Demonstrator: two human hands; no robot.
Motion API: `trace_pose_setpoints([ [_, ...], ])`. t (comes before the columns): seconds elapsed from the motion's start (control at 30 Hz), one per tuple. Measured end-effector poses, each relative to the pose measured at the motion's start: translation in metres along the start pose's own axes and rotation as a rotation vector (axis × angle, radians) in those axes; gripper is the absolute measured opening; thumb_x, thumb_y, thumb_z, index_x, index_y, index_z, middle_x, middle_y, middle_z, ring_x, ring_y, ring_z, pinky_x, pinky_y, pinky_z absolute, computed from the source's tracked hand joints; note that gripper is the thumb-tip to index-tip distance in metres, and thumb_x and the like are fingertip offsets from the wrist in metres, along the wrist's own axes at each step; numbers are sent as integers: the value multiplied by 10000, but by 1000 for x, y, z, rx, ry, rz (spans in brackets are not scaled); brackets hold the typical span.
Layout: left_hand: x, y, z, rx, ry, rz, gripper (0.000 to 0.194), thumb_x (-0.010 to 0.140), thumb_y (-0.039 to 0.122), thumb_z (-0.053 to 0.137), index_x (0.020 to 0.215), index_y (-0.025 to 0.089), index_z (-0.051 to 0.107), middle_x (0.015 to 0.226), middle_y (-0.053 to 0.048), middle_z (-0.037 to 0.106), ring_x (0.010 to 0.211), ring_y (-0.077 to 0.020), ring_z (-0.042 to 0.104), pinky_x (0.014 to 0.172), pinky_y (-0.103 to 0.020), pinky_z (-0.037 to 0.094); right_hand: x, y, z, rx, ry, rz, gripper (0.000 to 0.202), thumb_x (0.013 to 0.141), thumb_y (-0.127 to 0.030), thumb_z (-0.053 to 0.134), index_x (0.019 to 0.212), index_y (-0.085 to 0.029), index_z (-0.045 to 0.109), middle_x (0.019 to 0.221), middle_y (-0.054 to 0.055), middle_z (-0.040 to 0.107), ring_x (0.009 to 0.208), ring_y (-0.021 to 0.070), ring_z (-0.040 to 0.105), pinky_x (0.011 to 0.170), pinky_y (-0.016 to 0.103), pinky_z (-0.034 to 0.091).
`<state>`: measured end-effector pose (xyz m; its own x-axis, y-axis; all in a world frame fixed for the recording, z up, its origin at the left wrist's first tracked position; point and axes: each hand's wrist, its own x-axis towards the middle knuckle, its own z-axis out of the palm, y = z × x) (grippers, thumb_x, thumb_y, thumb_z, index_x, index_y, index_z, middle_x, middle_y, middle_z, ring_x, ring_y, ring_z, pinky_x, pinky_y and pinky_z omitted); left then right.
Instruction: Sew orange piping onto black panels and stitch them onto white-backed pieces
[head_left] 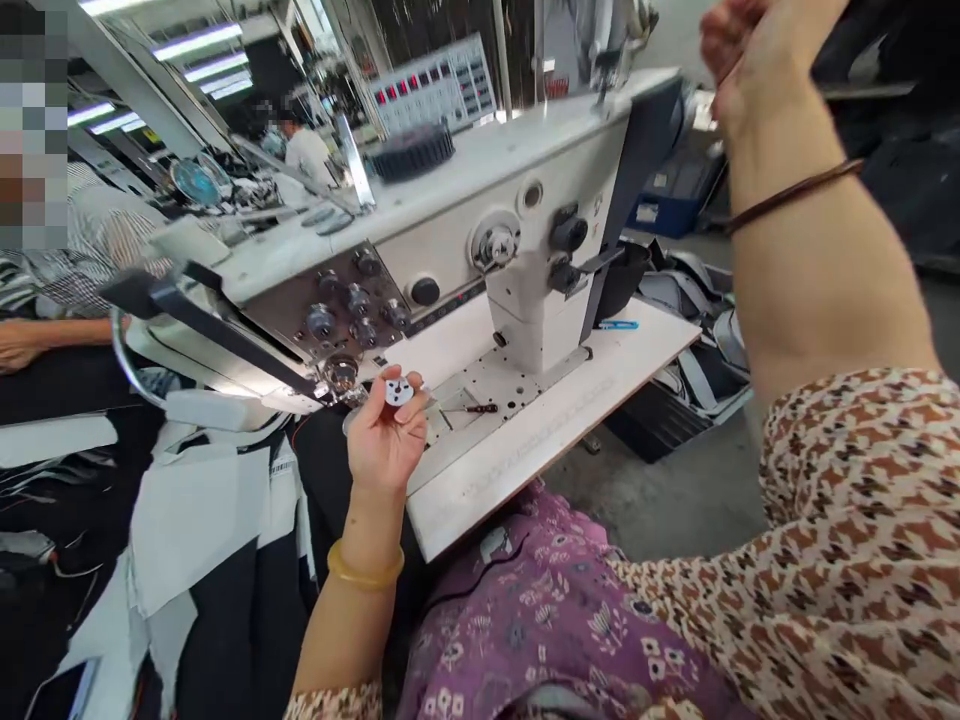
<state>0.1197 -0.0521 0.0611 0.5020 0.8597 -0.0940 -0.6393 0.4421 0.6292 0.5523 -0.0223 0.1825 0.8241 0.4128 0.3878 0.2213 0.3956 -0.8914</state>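
My left hand (386, 440) is closed around a metal bobbin (398, 391), a small silver disc with dark holes, gripped between thumb and fingers. It is just in front of the sewing head of a large white industrial sewing machine (450, 260), near the needle area. Raised high at the upper right is my right hand (750, 50), beyond the machine's far end. Its fingers are curled, and the frame's top edge cuts part of it off. Whatever it may be gripping is hidden. On the machine bed lies a small dark-handled tool (482, 408).
A blue cutter (619, 325) lies on the white machine table (510, 460). Black and white cut pieces (202, 520) are heaped at the left. A crate of material (697, 370) stands at the right. Another person's arm (67, 335) is at the far left.
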Motion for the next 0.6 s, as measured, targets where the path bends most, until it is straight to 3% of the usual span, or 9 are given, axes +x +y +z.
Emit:
trace_pose_setpoints([
  [0.1,0,-1,0,23,-11,-7,380,957,261,277,808,177,616,767,-32,550,472,-10,382,399,-63,359,-5,61,-29,-281,155,-116,253,932,-346,130,1026,-202,317,1161,85,492,771,20,531,607,134,400],
  [0.17,0,-2,-2,42,2,-14,374,952,259,285,804,184,621,760,-30,552,462,-11,372,384,-60,351,-30,120,-47,-693,204,-28,313,919,-248,100,1142,-141,291,1140,152,505,767,48,505,618,163,399],
  [0.23,-1,-2,-4,62,29,-10,385,946,253,282,794,187,629,753,-34,553,454,-12,361,368,-56,341,-69,182,-64,-837,136,103,311,891,-203,152,1074,-106,384,976,184,541,743,105,479,677,251,382],
  [0.3,-2,-2,-6,69,45,-6,384,931,244,288,796,183,642,756,-46,558,452,-14,356,360,-59,335,-109,235,-77,-904,-60,155,198,835,-342,386,831,-162,468,808,154,536,708,157,433,651,323,342],
  [0.37,-4,0,-6,64,38,-18,351,898,222,320,811,175,656,760,-60,566,451,-18,359,358,-70,334,-138,272,-87,-939,-223,129,239,700,-408,541,694,-194,434,713,115,490,728,191,399,648,365,300],
  [0.47,-5,3,-7,66,-7,-35,274,828,174,397,834,171,670,768,-70,584,451,-21,370,357,-83,330,-151,300,-98,-979,-360,53,314,621,-479,544,590,-213,380,600,61,381,700,193,330,645,418,245],
  [0.6,-4,5,-8,56,-77,-14,227,773,144,467,852,171,677,782,-78,610,457,-24,384,361,-90,333,-153,297,-117,-1005,-412,12,364,689,-518,437,561,-203,304,553,5,280,587,124,253,603,365,250],
])
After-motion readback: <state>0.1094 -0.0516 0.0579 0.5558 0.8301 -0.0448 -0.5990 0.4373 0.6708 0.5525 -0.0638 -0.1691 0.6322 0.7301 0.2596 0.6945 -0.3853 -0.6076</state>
